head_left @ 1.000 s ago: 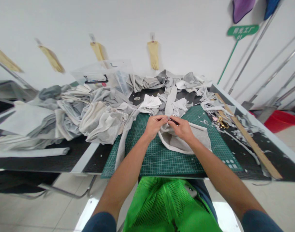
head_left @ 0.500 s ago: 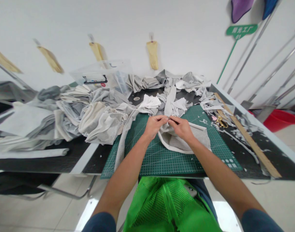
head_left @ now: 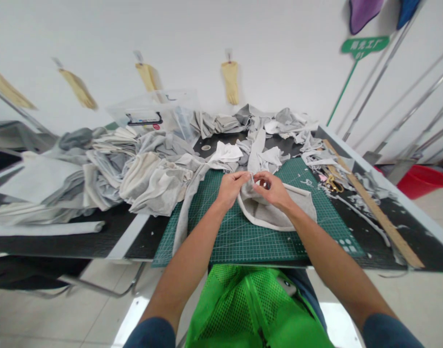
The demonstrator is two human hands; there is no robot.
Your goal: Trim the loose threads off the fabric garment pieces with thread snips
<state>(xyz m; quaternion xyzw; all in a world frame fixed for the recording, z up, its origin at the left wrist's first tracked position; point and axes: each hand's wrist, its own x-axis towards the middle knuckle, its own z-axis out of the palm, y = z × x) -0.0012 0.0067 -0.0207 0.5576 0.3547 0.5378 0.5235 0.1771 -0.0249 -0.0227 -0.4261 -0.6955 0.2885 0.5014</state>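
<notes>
A grey fabric piece [head_left: 301,200] with a pale rolled edge lies partly on the green cutting mat [head_left: 236,241], its upper left part raised in my hands. My left hand [head_left: 231,188] pinches the gathered edge between thumb and fingers. Close on the other side, my right hand [head_left: 274,191] has curled fingers at the same cloth, thumb and forefinger bowed around a small gap. What lies inside that curl is too small to make out. Just beyond my fingers, a long light grey strip [head_left: 257,147] rests on other scraps.
Heaped grey cloth [head_left: 159,186] covers the left side, with a clear plastic box [head_left: 152,113] behind. A wooden ruler [head_left: 374,208], gold-handled scissors [head_left: 333,184] and cut scraps lie right. A tape roll [head_left: 206,148] sits at the back. A red bucket [head_left: 422,181] stands beyond the table.
My right fingers have shifted slightly right, away from my left fingertips, opening a gap between thumb and forefinger. My left hand keeps its pinch, and the cloth lies almost the same.
</notes>
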